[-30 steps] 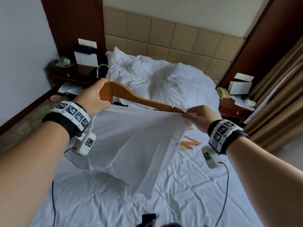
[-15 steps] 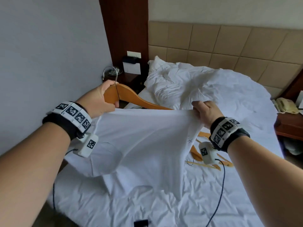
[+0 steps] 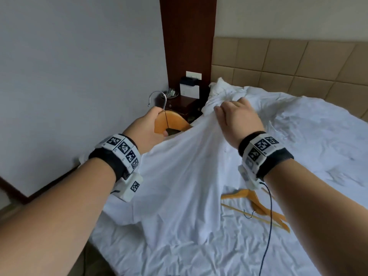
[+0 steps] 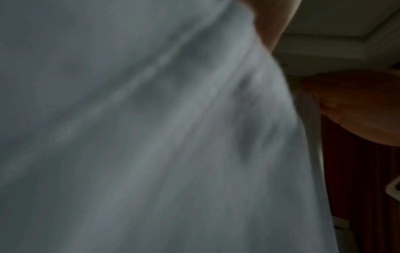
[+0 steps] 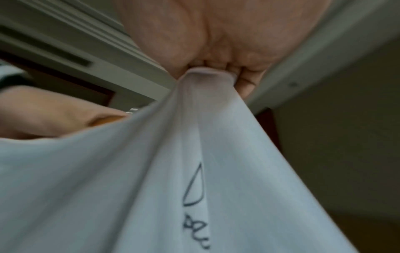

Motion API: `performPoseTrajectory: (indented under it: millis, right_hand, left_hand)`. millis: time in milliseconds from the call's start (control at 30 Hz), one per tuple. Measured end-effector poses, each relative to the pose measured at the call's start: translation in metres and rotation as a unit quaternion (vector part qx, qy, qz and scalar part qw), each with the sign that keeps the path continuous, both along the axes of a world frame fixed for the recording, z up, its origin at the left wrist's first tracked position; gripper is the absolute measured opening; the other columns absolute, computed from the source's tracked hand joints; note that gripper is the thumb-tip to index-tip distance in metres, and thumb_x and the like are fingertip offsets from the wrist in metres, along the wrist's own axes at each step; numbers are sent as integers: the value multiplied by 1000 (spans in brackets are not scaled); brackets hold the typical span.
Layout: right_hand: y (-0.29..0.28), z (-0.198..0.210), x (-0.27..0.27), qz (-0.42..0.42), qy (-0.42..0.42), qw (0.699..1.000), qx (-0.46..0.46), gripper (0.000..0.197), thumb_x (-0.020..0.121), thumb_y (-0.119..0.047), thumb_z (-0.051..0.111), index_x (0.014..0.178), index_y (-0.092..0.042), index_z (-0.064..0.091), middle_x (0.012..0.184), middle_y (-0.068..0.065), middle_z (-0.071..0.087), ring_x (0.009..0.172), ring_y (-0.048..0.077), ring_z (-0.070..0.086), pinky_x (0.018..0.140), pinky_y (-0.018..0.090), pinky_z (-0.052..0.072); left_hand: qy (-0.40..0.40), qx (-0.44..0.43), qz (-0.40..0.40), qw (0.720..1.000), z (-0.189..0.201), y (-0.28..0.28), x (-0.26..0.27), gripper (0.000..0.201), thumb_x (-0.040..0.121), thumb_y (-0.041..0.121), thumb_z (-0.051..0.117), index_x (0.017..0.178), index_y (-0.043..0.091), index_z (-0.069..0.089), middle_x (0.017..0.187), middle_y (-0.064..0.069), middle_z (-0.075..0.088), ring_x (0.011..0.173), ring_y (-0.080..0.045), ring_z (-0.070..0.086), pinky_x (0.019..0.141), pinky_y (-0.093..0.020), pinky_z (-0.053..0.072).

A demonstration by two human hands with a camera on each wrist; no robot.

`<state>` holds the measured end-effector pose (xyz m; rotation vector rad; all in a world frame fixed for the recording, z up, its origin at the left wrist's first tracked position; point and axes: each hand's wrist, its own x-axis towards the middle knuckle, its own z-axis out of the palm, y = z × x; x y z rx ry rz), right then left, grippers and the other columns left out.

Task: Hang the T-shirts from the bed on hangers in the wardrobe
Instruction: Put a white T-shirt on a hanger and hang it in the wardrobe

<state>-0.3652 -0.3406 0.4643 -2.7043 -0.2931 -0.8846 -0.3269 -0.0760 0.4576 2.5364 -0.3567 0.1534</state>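
A white T-shirt [image 3: 185,176] hangs between my two hands above the bed [image 3: 298,156]. My left hand [image 3: 148,128] grips the neck of a wooden hanger [image 3: 169,121] with a metal hook [image 3: 157,96]; most of the hanger is inside the shirt. My right hand [image 3: 237,118] pinches the shirt's cloth at the hanger's far shoulder. In the right wrist view the fingers [image 5: 244,75] bunch the T-shirt [image 5: 151,188], which bears black handwriting. The left wrist view is filled by the blurred T-shirt [image 4: 151,137].
Two more wooden hangers [image 3: 258,204] lie on the sheet to the right, under my right wrist. A dark nightstand [image 3: 179,105] stands beside the bed against a wooden wall panel [image 3: 187,36]. A padded headboard [image 3: 288,64] runs behind the crumpled duvet [image 3: 239,94].
My view has swung left toward the wall. Both hands have lifted the hanger and shirt, and the right hand has come closer to the left, so the hanger now points away from me.
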Motion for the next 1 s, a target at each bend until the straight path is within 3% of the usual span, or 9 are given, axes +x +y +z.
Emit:
performPoseTrajectory:
  millis: [133, 300, 400, 467, 533, 633, 800, 867, 1000]
  right_hand:
    - [40, 26, -7, 170, -67, 983, -29, 33, 104, -36, 40, 110, -17, 67, 103, 1, 61, 94, 22, 47, 84, 31, 37]
    - [-8, 50, 2, -64, 37, 995, 72, 31, 99, -34, 50, 127, -23, 61, 121, -2, 63, 114, 26, 53, 92, 29, 31]
    - [-4, 62, 1, -96, 141, 985, -8, 54, 94, -50, 58, 142, -26, 51, 135, -2, 60, 128, 27, 51, 107, 39, 35]
    - [10, 74, 1, -102, 186, 977, -2, 70, 89, -61, 61, 150, -31, 42, 143, -5, 56, 132, 24, 49, 108, 42, 40]
    - [29, 82, 4, -123, 204, 971, 9, 68, 87, -63, 64, 145, -33, 46, 133, -6, 61, 121, 22, 56, 94, 37, 47]
    - [52, 95, 10, -174, 187, 966, -33, 32, 94, -54, 60, 103, -23, 62, 89, -4, 64, 86, 25, 61, 60, 30, 41]
    - [69, 124, 2, -244, 35, 969, 6, 29, 98, -49, 56, 93, -20, 55, 76, -3, 57, 75, 28, 56, 72, 38, 43]
    - [76, 124, -1, -259, 53, 964, 34, 27, 99, -48, 55, 95, -21, 56, 77, -2, 58, 72, 25, 56, 66, 35, 41]
    - [81, 102, -2, -298, 102, 948, 53, 28, 99, -49, 54, 98, -21, 58, 81, 1, 62, 74, 21, 59, 60, 33, 40]
  left_hand:
    - [-46, -60, 2, 997, 11, -14, 11, 40, 88, 25, 70, 111, 45, 44, 96, 7, 68, 85, -18, 67, 70, -33, 53]
    - [-76, -103, -46, 991, 35, -2, 25, 45, 90, 16, 70, 117, 43, 47, 87, 32, 68, 83, 11, 62, 70, -18, 47]
    - [-89, -116, -103, 984, 53, -2, 34, 51, 88, 20, 74, 128, 39, 49, 93, 22, 70, 87, 6, 64, 71, -14, 46]
    - [-90, -121, -149, 977, 64, -4, 40, 57, 85, 23, 75, 132, 39, 48, 100, 15, 73, 91, -1, 67, 81, -24, 54]
    - [-99, -119, -190, 969, 78, -3, 48, 58, 84, 26, 76, 133, 41, 48, 101, 16, 70, 89, -4, 67, 81, -30, 56]
    - [-100, -116, -247, 957, 98, 6, 64, 58, 85, 23, 75, 130, 44, 46, 93, 21, 67, 82, 3, 64, 73, -21, 49]
    - [-81, -145, -269, 949, 105, 54, 105, 85, 71, 61, 84, 140, 47, 38, 120, 15, 58, 105, -6, 61, 89, -29, 48]
    - [-78, -116, -244, 960, 94, 75, 123, 85, 65, 59, 89, 137, 45, 45, 120, 11, 56, 107, -9, 59, 94, -33, 49]
    - [-79, -30, -248, 965, 68, 102, 143, 51, 77, 44, 86, 123, 39, 63, 111, 16, 67, 103, -11, 65, 92, -36, 53]
